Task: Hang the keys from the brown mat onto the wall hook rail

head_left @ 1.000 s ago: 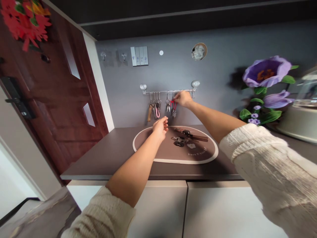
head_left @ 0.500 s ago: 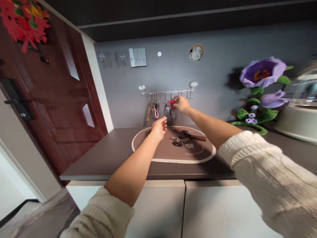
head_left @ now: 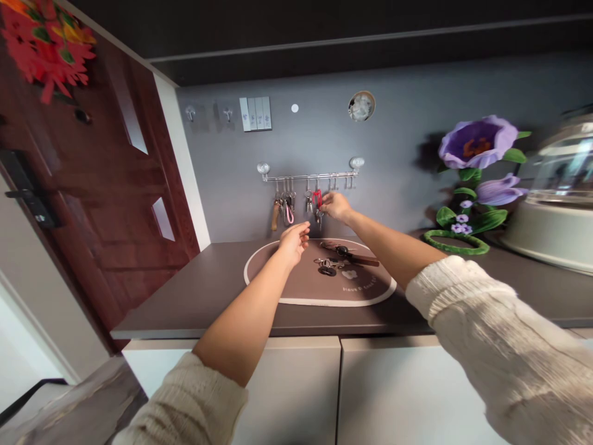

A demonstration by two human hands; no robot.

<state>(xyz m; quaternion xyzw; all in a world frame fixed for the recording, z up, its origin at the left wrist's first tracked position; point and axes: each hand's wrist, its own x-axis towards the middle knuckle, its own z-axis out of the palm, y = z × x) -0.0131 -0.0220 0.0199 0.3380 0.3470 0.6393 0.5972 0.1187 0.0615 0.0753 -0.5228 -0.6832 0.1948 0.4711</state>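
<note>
A chrome hook rail [head_left: 309, 177] is fixed to the grey wall, with several key bunches hanging from it. My right hand [head_left: 336, 206] is raised to the rail and pinches the key bunch with a red strap [head_left: 317, 201], which hangs from a hook. My left hand [head_left: 294, 238] hovers over the left part of the oval brown mat [head_left: 296, 290], fingers loosely apart, holding nothing. More keys [head_left: 340, 258] lie on the mat to the right of that hand. A bunch with a pink strap [head_left: 289, 212] and one with a brown tag [head_left: 275, 214] hang further left.
A dark wooden door [head_left: 92, 179] stands at the left. Purple artificial flowers [head_left: 477, 167] and a lidded appliance [head_left: 556, 198] sit at the right of the brown counter [head_left: 194, 296]. White cabinet fronts [head_left: 384, 395] lie below. A switch panel [head_left: 255, 113] is above the rail.
My right hand has dropped from the rail bar down to the red-strapped keys and keeps its pinch on them. My left hand has barely moved. The view has shifted slightly.
</note>
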